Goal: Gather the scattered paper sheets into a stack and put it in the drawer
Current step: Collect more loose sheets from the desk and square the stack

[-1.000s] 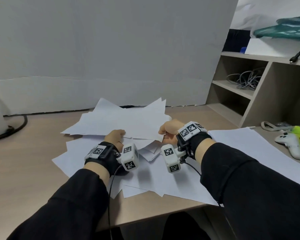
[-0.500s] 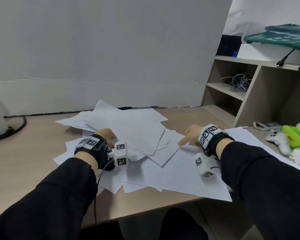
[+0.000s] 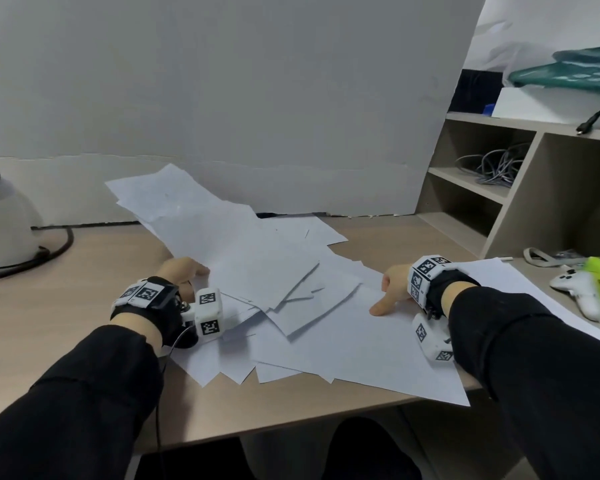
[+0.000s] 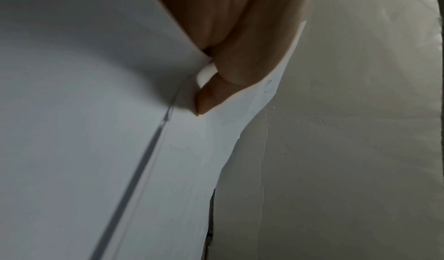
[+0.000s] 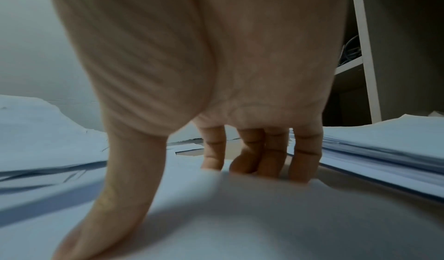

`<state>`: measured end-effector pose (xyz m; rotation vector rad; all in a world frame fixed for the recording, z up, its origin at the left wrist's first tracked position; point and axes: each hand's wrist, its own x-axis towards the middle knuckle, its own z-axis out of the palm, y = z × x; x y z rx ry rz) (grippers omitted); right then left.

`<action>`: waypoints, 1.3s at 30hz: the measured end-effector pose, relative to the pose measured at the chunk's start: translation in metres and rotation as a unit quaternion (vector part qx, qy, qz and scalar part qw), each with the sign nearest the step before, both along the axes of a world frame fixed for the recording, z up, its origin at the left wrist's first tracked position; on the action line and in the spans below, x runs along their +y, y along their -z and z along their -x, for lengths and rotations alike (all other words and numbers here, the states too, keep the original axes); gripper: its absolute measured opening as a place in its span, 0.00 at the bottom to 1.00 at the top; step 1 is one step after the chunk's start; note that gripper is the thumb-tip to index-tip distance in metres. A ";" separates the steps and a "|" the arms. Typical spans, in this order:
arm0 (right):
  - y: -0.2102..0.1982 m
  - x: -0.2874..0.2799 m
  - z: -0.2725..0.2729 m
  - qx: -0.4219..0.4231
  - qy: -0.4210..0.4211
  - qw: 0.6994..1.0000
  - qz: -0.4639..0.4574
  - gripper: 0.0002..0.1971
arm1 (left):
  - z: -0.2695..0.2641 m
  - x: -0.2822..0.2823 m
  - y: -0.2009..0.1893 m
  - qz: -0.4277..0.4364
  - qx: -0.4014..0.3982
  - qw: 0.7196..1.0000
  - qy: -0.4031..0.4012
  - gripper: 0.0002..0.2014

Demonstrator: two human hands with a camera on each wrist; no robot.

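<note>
Paper sheets are spread across desk centre, still a loose overlapping fan, not a stack. Change vs a second ago: both hands were pinching one bundle at centre; now the left hand alone has it, bundle's far end swung up toward 11 o'clock, off the desk. In the left wrist view the thumb pinches the sheet edge against fingers underneath. The right hand has let go and moved out to 3 o'clock: thumb flat on a large loose sheet, fingers bent down at its far edge. Looks like it's starting to rake or lift that one; no closed grip visible.

Meaning: gathering is partway, several sheets still flat underneath. Drawer isn't in view.

Edges: the large sheet's corner overhangs the desk front at 5 o'clock, so it could slide off. Another paper pile lies just right of the right hand. Shelf unit closes off 2 o'clock; wall panel at 12. Bare desk at 9 o'clock is room for squaring up.
</note>
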<state>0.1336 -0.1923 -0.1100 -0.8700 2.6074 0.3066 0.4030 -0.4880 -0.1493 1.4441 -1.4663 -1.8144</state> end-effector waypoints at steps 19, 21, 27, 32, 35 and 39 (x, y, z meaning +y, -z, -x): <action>-0.006 -0.077 -0.004 -0.026 -0.022 0.969 0.245 0.28 | -0.023 -0.008 -0.010 -0.078 0.198 0.976 -0.038 0.13; 0.001 -0.093 -0.002 0.009 -0.039 0.982 0.186 0.45 | -0.023 -0.015 -0.009 -0.075 0.190 0.978 -0.042 0.16; 0.001 -0.116 0.023 0.048 -0.020 0.997 0.049 0.64 | -0.008 -0.021 -0.012 -0.023 0.201 0.978 -0.047 0.09; 0.008 -0.125 0.037 0.006 -0.028 0.999 0.028 0.60 | 0.000 -0.017 -0.012 -0.033 0.237 0.969 -0.061 0.11; 0.007 -0.125 0.041 0.013 0.000 0.999 0.039 0.58 | -0.003 -0.020 -0.008 -0.045 0.244 0.965 -0.088 0.14; -0.006 -0.119 0.038 -0.016 0.023 0.996 0.081 0.45 | -0.003 -0.018 -0.004 -0.037 0.240 0.966 -0.094 0.09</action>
